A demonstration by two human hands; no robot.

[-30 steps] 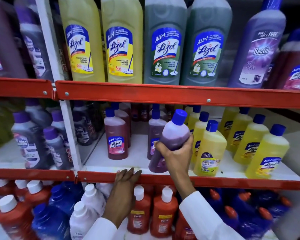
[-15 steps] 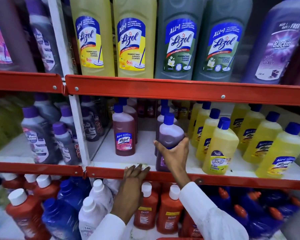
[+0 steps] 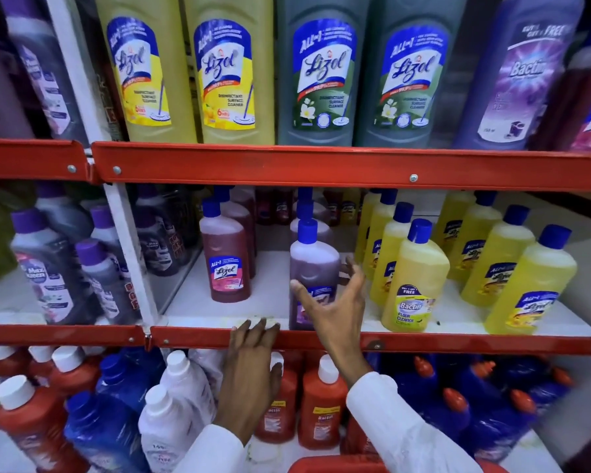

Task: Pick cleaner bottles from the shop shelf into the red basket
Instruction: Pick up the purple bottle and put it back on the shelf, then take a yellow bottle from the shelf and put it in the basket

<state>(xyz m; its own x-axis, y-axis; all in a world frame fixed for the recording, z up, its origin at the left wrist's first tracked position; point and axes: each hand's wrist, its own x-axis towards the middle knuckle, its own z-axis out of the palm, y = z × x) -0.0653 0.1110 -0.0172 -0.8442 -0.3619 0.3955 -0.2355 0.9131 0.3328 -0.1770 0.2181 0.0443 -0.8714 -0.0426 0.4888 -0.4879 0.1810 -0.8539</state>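
Note:
A purple cleaner bottle (image 3: 313,264) with a blue cap stands upright on the middle shelf (image 3: 191,308), near its front edge. My right hand (image 3: 335,308) is spread around the bottle's lower part, thumb in front of the label and fingers to its right, not gripping it. My left hand (image 3: 249,370) lies flat against the shelf's red front lip with its fingertips on the edge, holding nothing. Only a strip of the red basket's (image 3: 335,465) rim shows at the bottom, below my right sleeve.
A dark red Lizol bottle (image 3: 226,264) stands left of the purple one, and yellow cleaner bottles (image 3: 420,278) crowd its right. Large Lizol bottles (image 3: 232,70) fill the upper shelf. Red, white and blue bottles (image 3: 321,404) pack the lower shelf. A white upright (image 3: 130,254) divides the bays.
My right hand stood the tilted purple bottle upright on the middle shelf and opened its fingers. My left hand stayed on the shelf lip.

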